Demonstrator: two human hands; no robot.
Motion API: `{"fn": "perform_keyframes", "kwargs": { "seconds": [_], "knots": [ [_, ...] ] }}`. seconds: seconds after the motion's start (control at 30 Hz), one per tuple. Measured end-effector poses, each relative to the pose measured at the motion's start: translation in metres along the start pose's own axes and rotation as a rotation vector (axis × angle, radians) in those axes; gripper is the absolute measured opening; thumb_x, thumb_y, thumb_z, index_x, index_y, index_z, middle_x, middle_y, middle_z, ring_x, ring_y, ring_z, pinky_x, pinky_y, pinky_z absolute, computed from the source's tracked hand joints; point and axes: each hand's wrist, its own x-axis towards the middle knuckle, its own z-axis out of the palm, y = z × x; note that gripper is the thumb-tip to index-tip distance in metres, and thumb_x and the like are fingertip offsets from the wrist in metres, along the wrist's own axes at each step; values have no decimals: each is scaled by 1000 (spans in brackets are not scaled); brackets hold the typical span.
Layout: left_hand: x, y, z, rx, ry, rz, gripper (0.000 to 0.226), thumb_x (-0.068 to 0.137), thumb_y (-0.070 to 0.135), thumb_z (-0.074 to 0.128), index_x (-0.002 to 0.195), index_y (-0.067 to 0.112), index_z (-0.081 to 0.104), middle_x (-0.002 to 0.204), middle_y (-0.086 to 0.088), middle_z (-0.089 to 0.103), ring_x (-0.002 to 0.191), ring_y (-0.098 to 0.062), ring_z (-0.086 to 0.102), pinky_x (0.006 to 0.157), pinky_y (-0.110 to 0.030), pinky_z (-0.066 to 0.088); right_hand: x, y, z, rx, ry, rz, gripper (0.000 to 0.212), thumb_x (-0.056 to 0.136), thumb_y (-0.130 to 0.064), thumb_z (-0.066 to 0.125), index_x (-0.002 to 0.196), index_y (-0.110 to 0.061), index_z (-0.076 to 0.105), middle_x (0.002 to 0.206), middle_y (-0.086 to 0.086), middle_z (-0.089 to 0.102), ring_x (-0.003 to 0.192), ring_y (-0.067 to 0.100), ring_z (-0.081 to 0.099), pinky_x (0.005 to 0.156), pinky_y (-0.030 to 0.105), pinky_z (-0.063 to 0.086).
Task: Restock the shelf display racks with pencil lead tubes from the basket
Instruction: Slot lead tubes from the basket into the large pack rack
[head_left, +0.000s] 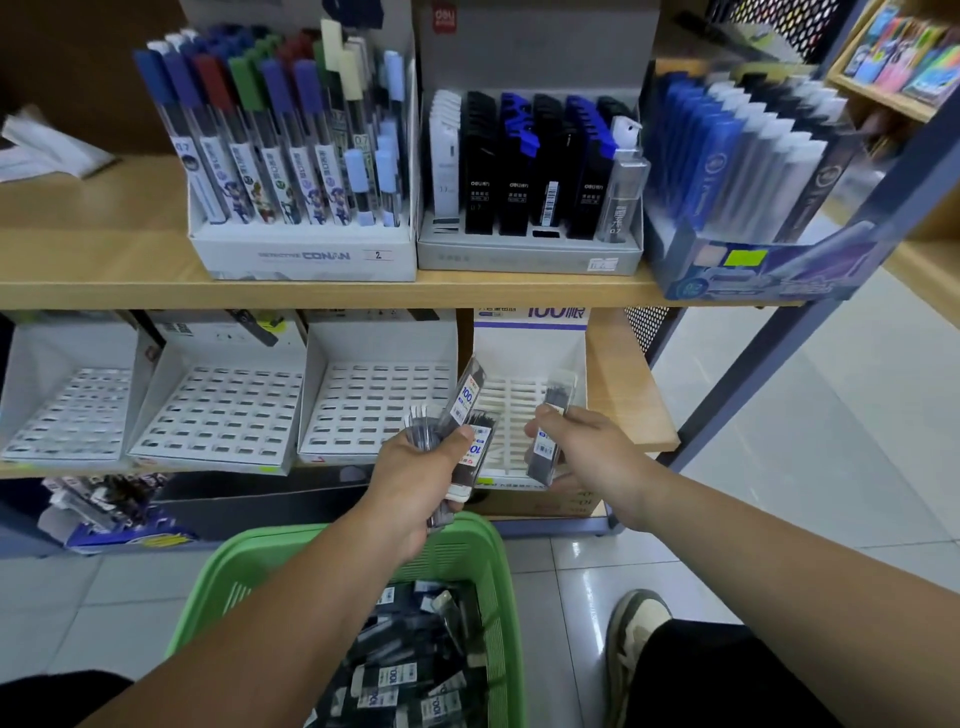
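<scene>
— Where are the lead tubes (400, 675)?
— Most lie heaped in the green basket (291, 551) on the floor, below the arms. The left hand (421, 467) grips a fanned bunch of tubes (467, 400), fingers curled round them, above the basket's far rim
— And the right hand (587, 457)?
— It pinches a single tube (550, 431) nearly upright between thumb and fingers, just in front of the white ribbed rack (511, 410) on the lower shelf (623, 395). The rack shows between the two hands, near the shelf's right end

Stationery shop: shelf (322, 293) of priced lead-refill display boxes (306, 254)
</scene>
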Motion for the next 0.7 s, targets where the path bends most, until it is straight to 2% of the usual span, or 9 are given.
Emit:
{"fn": "perform_keyframes", "kwargs": {
  "seconds": [0.07, 0.13, 0.23, 0.3, 0.4, 0.5, 0.6, 0.63, 0.7],
  "knots": [
    [2, 0, 0, -18, 6, -6, 19, 95, 33, 76, 94, 16, 67, 66, -7, 65, 42, -17, 49, 46, -24, 37, -1, -5, -3, -18, 27, -17, 38, 104, -51, 50, 106, -21, 73, 106, -10, 59, 87, 15, 60, 69, 27, 59],
    [3, 0, 0, -35, 5, -14, 20, 95, 32, 76, 96, 14, 68, 66, -9, 66, 43, -19, 49, 47, -25, 37, -1, -7, -8, -21, 35, -51, 34, 105, -49, 50, 106, -23, 73, 88, -12, 56, 71, 13, 53, 59, 24, 48],
    [5, 3, 0, -47, 1, -23, 24, 94, 33, 77, 101, 12, 69, 74, -12, 71, 45, -19, 51, 51, -27, 38, -3, -7, -16, 66, -1, -125, 4, 100, -27, 67, 103, -29, 70, 69, -11, 62, 58, 6, 54, 51, 19, 42],
    [6, 7, 1, -57, -6, -20, 24, 94, 33, 77, 102, 11, 70, 76, -13, 72, 47, -20, 50, 51, -28, 37, 0, -11, -18, 96, 13, -160, 18, 91, -13, 78, 102, -23, 69, 70, -1, 66, 54, 6, 55, 48, 20, 44],
    [3, 12, 2, -68, -12, -11, 21, 95, 31, 75, 99, 12, 70, 76, -13, 71, 47, -20, 49, 52, -28, 35, 15, -24, -17, 84, 122, -205, 30, 84, -6, 84, 102, -15, 61, 87, 18, 72, 65, 16, 63, 51, 27, 54],
    [0, 14, 0, -83, 6, 2, 22, 94, 32, 76, 101, 13, 68, 77, -12, 72, 46, -19, 50, 51, -29, 37, 35, -37, -9, 152, 151, -267, 22, 89, 2, 76, 93, -11, 58, 102, 23, 72, 78, 28, 75, 66, 37, 64],
    [2, 15, -4, -85, 17, 15, 23, 95, 32, 75, 102, 12, 69, 78, -12, 74, 46, -18, 51, 49, -27, 38, 54, -40, 4, 162, 190, -323, 21, 87, -1, 77, 83, -16, 64, 90, 11, 73, 87, 32, 74, 80, 46, 64],
    [3, 14, -6, -89, 15, 18, 22, 95, 32, 75, 103, 12, 70, 79, -13, 75, 46, -17, 52, 48, -26, 39, 60, -38, 8, 157, 211, -333, 22, 86, -3, 79, 79, -19, 66, 81, 4, 72, 85, 29, 74, 81, 44, 63],
    [5, 12, -9, -108, 16, 25, 22, 95, 31, 76, 103, 12, 70, 80, -11, 75, 47, -15, 56, 45, -24, 42, 68, -31, 13, 186, 246, -346, 23, 86, -1, 79, 78, -18, 65, 73, -1, 69, 74, 12, 72, 75, 29, 60]
  ]
}}
